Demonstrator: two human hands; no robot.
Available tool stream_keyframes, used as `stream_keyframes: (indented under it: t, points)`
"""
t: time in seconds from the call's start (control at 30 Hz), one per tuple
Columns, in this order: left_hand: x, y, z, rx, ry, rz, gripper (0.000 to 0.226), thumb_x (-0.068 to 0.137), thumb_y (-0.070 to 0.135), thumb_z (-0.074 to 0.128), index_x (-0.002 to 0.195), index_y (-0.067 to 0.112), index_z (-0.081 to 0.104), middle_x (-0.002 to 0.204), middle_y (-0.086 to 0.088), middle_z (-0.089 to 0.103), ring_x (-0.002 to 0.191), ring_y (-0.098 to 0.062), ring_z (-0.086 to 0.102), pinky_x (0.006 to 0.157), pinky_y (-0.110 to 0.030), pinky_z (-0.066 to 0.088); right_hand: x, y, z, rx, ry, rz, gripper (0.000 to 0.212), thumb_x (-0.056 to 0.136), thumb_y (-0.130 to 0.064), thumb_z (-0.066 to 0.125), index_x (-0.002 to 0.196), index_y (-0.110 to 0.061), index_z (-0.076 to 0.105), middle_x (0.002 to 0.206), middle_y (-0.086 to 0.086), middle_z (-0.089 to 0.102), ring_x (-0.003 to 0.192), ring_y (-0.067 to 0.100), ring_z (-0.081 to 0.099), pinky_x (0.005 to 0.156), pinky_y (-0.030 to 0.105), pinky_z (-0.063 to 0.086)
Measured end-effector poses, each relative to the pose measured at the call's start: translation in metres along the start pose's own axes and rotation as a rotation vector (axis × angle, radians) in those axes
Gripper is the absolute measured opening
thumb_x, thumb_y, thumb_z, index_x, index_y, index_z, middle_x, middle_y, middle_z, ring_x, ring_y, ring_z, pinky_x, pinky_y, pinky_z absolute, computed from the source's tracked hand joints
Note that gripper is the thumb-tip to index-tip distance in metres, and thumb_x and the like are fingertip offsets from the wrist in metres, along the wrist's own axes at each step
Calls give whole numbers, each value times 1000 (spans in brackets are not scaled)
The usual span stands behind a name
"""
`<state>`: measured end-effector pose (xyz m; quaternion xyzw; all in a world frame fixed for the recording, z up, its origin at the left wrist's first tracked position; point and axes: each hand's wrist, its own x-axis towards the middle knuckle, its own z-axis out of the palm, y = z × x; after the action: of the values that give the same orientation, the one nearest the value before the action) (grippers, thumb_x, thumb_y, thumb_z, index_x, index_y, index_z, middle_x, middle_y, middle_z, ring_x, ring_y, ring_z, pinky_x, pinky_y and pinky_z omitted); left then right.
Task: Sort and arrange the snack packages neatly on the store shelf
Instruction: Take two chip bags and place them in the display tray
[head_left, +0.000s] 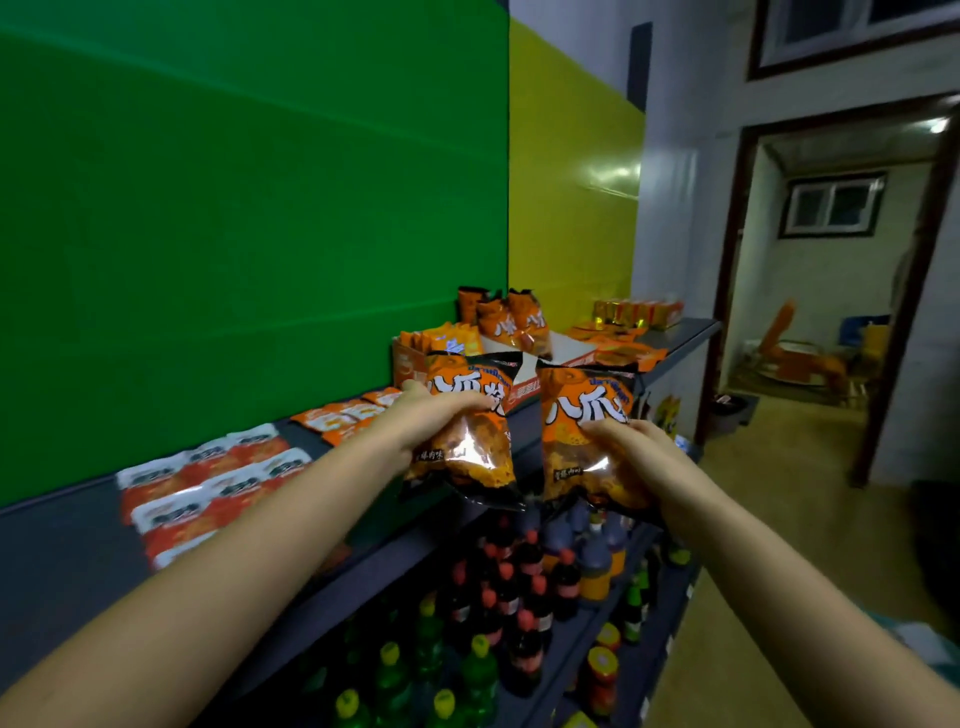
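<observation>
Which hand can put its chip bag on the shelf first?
Left, probably. The left hand grips the left bag closer to the shelf and the box where matching bags stand. The right hand holds the right bag out past the edge, above the bottles.

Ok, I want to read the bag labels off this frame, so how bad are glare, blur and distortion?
Head view: glare whitens the clear windows of the left-hand bag and the right-hand bag; the white-and-red packets on the shelf are blurred; the bottles below sit in dim light; wide-angle distortion curves the door frame.
</observation>
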<state>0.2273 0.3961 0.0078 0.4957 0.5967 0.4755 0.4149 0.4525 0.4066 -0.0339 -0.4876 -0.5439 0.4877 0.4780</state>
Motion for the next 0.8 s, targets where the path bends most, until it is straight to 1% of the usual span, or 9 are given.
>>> stream_keyframes:
  t: [0.03,0.1,0.2,0.33,0.4,0.47,0.6,0.73,0.8]
  points:
    - [15,4,11,20,-7,8,84,69,34,79,133,10,29,96,-6,62,72,-18,65,54,-25,56,16,1,-6,-10,0,1,58,73,-44,72,116,-10,52,100,5,64,82,18,64,63,29,56]
    - [46,11,30,43,-5,12,81,69,35,79,130,10,31,98,-8,63,75,-19,65,61,-29,56,47,4,-20,-24,-4,-9,57,78,-42,69,120,-11,46,96,1,59,76,13,59,51,20,47]
    - [90,18,56,27,4,16,67,73,34,75,121,6,37,78,-4,64,67,-19,62,71,-33,55,95,10,-45,-3,1,-12,51,81,-40,66,119,-14,42,93,-1,56,77,11,55,55,21,41]
    - [140,30,85,11,62,2,69,73,38,73,123,8,36,73,-3,60,56,-13,59,48,-21,49,162,16,-71,1,-14,5,69,74,-48,70,127,-10,46,95,1,60,79,15,61,53,21,46]
    - [164,35,100,12,86,-7,78,70,40,73,129,1,40,68,-5,57,43,-10,55,41,-16,41,193,17,-85,10,-42,15,68,77,-47,69,128,-9,47,95,1,63,77,14,63,46,18,48]
    - [187,42,113,0,126,3,74,65,43,72,120,0,48,60,-4,53,36,-10,49,40,-14,37,221,16,-98,6,-63,1,61,81,-45,66,126,-9,46,95,1,62,77,13,62,43,17,47]
    - [229,58,141,-47,229,37,105,46,50,71,133,-1,42,71,-6,50,49,-15,47,38,-15,36,279,6,-124,-57,-129,-52,69,78,-54,64,127,-9,47,111,6,62,86,16,62,56,22,45]
    - [263,69,161,-116,351,76,75,73,35,72,131,5,34,89,-4,55,68,-15,55,47,-21,43,334,-5,-143,-87,-165,-95,75,79,-53,62,136,-10,39,123,8,56,101,22,59,69,26,47]
    - [276,75,167,-120,414,93,67,76,32,72,126,8,36,102,-8,59,76,-16,59,53,-23,44,359,-7,-147,-91,-196,-116,80,78,-55,63,140,-12,36,130,10,53,112,28,56,79,31,47]
